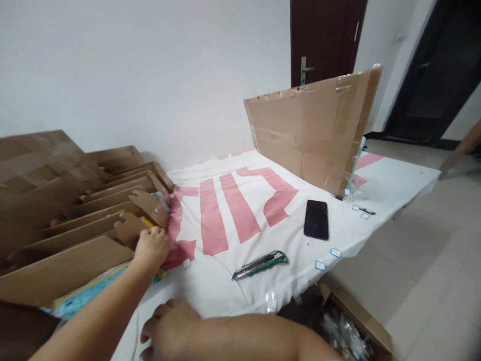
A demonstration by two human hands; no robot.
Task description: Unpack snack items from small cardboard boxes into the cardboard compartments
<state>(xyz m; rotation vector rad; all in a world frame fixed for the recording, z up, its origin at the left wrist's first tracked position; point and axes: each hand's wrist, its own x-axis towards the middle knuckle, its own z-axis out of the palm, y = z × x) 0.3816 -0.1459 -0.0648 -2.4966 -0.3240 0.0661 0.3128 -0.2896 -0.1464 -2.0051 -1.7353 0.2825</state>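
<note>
No text can be read here. The white cloth (225, 286) carries large red strokes (240, 205), maybe parts of big letters, but they form no readable word.

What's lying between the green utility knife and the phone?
Nothing: in the head view, only bare white cloth separates the utility knife from the phone.

Items by count: two hands (left hand (152, 248), right hand (171, 326)); one phone (316, 219); one utility knife (260, 264); one upright cardboard sheet (311, 130), far right; one open box (361, 316), near right; stacked cardboard panels (75, 235), left, number unclear.
</note>
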